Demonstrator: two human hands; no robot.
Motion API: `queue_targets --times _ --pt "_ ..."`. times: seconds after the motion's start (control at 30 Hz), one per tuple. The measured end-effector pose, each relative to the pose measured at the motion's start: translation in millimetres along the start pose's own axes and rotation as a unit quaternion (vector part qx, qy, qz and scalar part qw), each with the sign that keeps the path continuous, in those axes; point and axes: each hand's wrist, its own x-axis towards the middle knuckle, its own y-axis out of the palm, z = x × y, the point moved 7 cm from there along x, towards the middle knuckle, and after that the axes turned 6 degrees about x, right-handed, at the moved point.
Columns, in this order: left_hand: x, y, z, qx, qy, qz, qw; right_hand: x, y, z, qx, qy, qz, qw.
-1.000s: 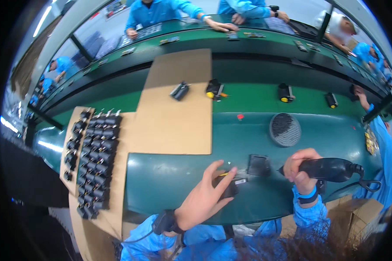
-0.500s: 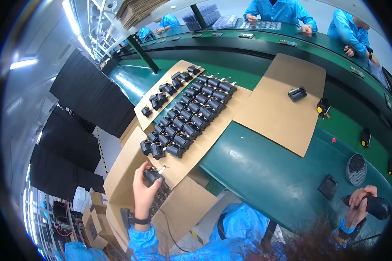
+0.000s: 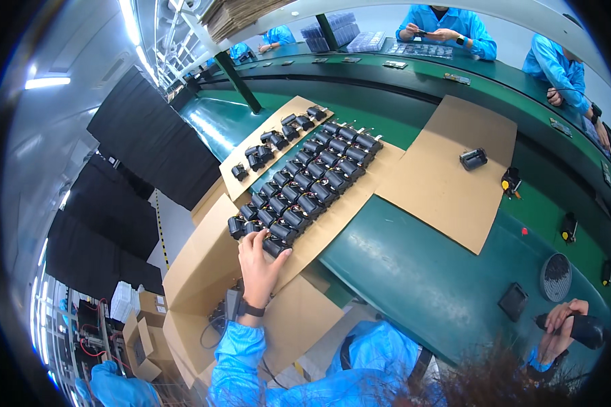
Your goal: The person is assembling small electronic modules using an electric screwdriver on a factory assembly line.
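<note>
My left hand [image 3: 259,268] is closed round a black cylindrical housing with wires [image 3: 274,246], a small motor-like unit, at the near end of several rows of similar units [image 3: 307,178]. Those rows lie on a cardboard sheet [image 3: 346,216]. Over on the far right, my right hand [image 3: 559,321] grips a black hand-held power tool [image 3: 590,330], which looks like an electric screwdriver, its narrow end pointing left. Close to that hand are a round dish of small dark parts [image 3: 557,277] and a shallow black tray [image 3: 514,302].
An open cardboard box [image 3: 200,261] stands beside my left forearm. Another cardboard sheet [image 3: 455,183] bears a single black unit [image 3: 474,159]. Further loose units [image 3: 259,157] sit on the left sheet. Across the green conveyor line [image 3: 360,71], people in blue work.
My left hand has carried the black unit from above the open box up to the near end of the rows. My right hand still holds the tool. The view has shifted slightly.
</note>
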Motion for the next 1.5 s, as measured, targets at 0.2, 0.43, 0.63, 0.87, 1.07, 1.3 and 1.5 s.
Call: queue_targets --times 0.2,0.43,0.63,0.87,1.07,1.3,1.5 --pt "25.3 -10.8 66.6 -0.086 0.008 0.000 0.996 -1.6 -0.9 0.4 -0.005 0.008 -0.006 1.000" --pt "32.1 4.7 70.5 0.054 0.077 0.127 0.987 -0.2 -1.1 1.1 -0.006 0.009 -0.005 1.000" --pt "33.2 -1.0 74.1 0.047 0.075 0.118 0.989 -1.7 -0.3 -5.6 0.007 0.012 0.000 1.000" --pt "32.3 11.1 80.4 -0.040 -0.052 0.071 0.995 -1.4 -3.7 -2.5 0.005 0.016 -0.003 1.000" --pt "31.1 15.9 61.7 -0.067 -0.074 0.045 0.994 0.8 -5.7 -2.7 0.008 0.012 0.000 1.000" --pt "17.5 16.2 82.9 -0.141 -0.081 -0.073 0.984 -0.9 -1.4 -3.8 0.010 0.018 -0.004 1.000" --pt "27.6 19.7 32.3 -0.003 0.021 -0.045 0.999 -0.7 -3.4 0.7 0.019 0.018 -0.006 1.000"
